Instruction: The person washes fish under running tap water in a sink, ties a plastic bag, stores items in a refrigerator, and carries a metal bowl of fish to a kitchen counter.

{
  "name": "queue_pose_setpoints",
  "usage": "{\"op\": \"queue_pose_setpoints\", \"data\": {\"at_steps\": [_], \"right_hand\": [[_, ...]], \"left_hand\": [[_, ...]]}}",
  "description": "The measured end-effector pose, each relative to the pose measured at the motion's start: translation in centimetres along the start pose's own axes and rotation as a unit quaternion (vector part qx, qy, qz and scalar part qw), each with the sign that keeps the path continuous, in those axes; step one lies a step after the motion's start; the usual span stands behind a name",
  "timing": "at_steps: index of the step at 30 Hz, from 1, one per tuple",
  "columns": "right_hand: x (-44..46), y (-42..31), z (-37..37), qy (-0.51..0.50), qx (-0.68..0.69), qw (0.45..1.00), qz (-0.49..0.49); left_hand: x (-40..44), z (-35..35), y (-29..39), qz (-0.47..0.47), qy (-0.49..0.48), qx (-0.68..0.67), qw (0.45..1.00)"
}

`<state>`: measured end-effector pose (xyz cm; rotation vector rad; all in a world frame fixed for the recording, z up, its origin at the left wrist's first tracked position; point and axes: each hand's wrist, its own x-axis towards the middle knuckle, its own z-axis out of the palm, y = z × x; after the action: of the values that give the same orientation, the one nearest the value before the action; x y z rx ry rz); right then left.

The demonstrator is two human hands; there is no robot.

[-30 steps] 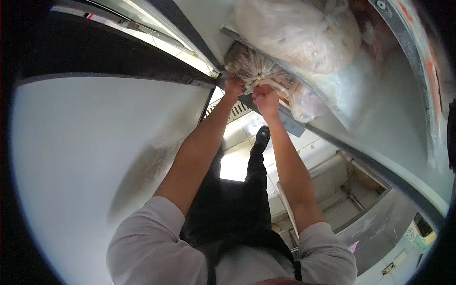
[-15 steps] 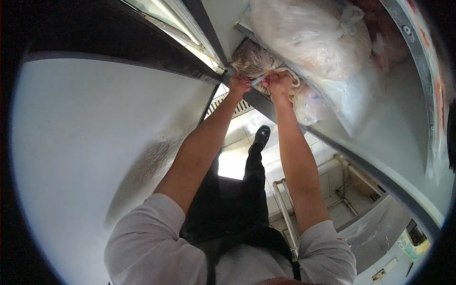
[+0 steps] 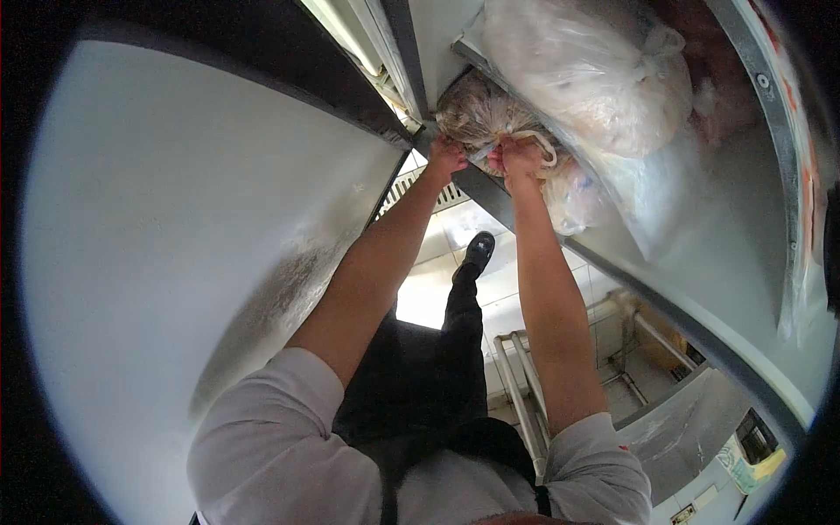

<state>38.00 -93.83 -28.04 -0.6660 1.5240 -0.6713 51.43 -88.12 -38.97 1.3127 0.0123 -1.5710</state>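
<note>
A clear plastic bag (image 3: 479, 103) with dark brownish contents lies at the edge of a white cabinet that looks like a fridge or freezer. Its top is gathered, and a pale handle loop sticks out beside my right hand (image 3: 520, 160). The fingers of that hand are closed on the gathered neck. My left hand (image 3: 448, 157) is closed at the near side of the same bag, pinching a strip of its plastic that stretches between the two hands. My fingertips are partly hidden.
A large knotted bag (image 3: 595, 79) sits on a shelf to the right, above another small bag (image 3: 570, 197). The open white door (image 3: 175, 236) stands at left. Below are metal pipes (image 3: 525, 385), a steel basin (image 3: 682, 429) and a tiled floor (image 3: 459, 232).
The camera view has shifted slightly, so the bags appear a bit lower and further right. Both hands keep their hold on the plastic bag, with the right hand turned a little.
</note>
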Motion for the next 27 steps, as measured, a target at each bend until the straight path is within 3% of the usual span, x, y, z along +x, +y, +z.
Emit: {"op": "queue_pose_setpoints", "data": {"at_steps": [2, 10, 17, 25, 27], "right_hand": [[-1.2, -0.2, -0.4, -0.013, -0.023, 0.999, 0.017], [-3.6, -0.2, -1.1, -0.032, -0.043, 0.998, 0.022], [-4.1, 1.8, -1.3, -0.026, -0.030, 0.998, -0.042], [-5.1, 1.8, -1.6, -0.030, -0.030, 0.998, -0.039], [-6.5, 2.1, -2.2, -0.087, -0.014, 0.996, -0.029]], "left_hand": [[-2.2, 1.4, 0.7, 0.033, 0.035, 0.083, 0.995], [-2.5, 0.8, 0.5, -0.008, 0.033, 0.014, 0.999], [-3.0, 0.8, 0.2, -0.077, 0.063, -0.037, 0.994], [-2.8, -0.5, -0.8, -0.060, 0.054, -0.037, 0.996], [-3.4, -1.2, -1.2, -0.048, 0.050, -0.014, 0.998]]}}
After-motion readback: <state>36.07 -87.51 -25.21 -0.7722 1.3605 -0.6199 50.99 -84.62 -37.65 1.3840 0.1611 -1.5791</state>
